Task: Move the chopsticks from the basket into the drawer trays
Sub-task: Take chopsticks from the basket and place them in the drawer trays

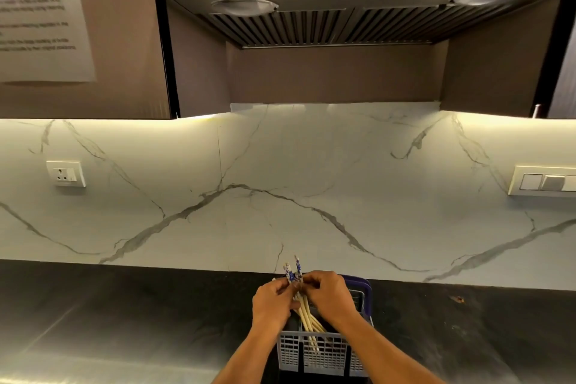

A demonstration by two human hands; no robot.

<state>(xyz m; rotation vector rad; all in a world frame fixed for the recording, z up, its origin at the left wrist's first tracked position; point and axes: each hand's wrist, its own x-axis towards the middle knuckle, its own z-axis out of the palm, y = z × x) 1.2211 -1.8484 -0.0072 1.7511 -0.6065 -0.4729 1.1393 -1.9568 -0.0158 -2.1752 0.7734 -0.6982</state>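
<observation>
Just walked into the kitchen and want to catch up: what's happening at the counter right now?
A person is gathering a bundle of chopsticks out of a plastic basket on the dark counter. The left hand and the right hand both pinch the bundle near its patterned tops, while the lower ends are still inside the basket. No drawer is in view, so nothing has been put away yet.

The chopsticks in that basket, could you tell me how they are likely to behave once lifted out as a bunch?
The chopsticks look thin, straight and stiff, so probably light. Several are gathered between the left hand and right hand, so loose ones may slide or fan apart. Being slender sticks, they would likely roll on the counter.
</observation>
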